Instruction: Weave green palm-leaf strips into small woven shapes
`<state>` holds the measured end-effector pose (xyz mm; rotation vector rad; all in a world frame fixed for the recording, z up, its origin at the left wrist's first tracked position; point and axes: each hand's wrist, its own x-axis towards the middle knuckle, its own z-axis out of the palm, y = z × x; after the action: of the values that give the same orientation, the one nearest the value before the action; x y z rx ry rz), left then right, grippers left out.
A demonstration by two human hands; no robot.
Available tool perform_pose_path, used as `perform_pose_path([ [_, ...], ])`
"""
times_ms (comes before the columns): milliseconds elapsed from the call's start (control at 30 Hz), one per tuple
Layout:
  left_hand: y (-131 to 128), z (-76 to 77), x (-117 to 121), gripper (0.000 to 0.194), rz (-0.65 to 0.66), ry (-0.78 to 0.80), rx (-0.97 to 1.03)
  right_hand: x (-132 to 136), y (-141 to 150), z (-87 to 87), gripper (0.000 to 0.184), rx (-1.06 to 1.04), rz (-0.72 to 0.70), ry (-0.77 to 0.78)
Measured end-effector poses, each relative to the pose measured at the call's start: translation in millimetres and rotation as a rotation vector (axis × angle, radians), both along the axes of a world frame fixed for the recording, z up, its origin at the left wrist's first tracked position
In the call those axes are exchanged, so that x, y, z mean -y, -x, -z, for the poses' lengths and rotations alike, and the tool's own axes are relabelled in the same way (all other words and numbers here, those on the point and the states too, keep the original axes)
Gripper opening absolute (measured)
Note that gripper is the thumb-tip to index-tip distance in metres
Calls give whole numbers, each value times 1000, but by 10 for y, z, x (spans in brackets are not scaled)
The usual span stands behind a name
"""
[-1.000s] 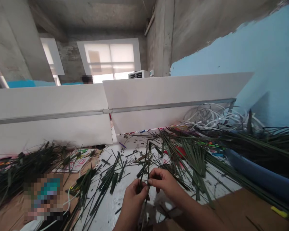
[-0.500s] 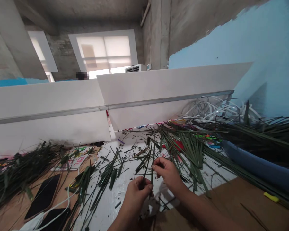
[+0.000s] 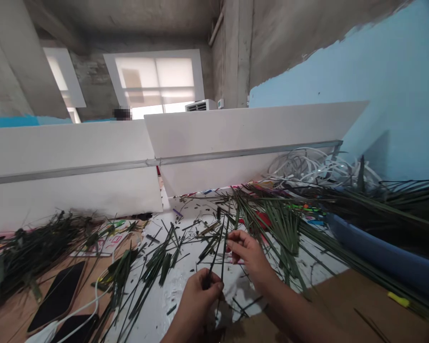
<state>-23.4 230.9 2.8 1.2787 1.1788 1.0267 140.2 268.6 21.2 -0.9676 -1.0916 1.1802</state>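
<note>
Two narrow dark green leaf strips [image 3: 216,255] rise from my left hand [image 3: 203,296], whose thumb and fingers are closed round their lower part. Further up and to the right, my right hand [image 3: 248,255] has thumb and forefinger pinched at the right-hand strip. Its other fingers are curled. Under both hands lies a white work surface [image 3: 177,290] strewn with leaf scraps. A bunch of cut leaf strips [image 3: 159,259] lies to the left of my left hand, and a larger fan of long green leaves [image 3: 284,228] spreads beyond my right hand.
On the left are a leaf heap [image 3: 39,250], a phone [image 3: 59,297] and a white cable [image 3: 102,286]. At right stands a blue basin [image 3: 379,250] full of long leaves, before coiled white strips [image 3: 307,164]. White panels [image 3: 214,133] close off the back. Cardboard [image 3: 343,305] lies near me.
My left hand has shifted slightly left and down, and the two strips stand a little further apart above it. My right hand stays pinched near the same spot.
</note>
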Motion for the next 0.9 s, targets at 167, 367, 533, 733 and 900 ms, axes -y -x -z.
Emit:
perform_pose_path([
  [167,34,-33,-15,15,-25,-11,65,105,140,34,27,21,-215,75],
  [367,1,-26,-6,21,-55,-38,88,174,175,22,22,-7,-241,99],
  [533,24,-68,2,27,-109,-65,49,164,181,51,20,14,-248,108],
  [733,13,-89,7,22,-101,-98,26,144,225,124,22,8,-190,91],
  [900,-27,-119,43,15,-74,-112,-19,136,212,111,18,-31,-75,43],
])
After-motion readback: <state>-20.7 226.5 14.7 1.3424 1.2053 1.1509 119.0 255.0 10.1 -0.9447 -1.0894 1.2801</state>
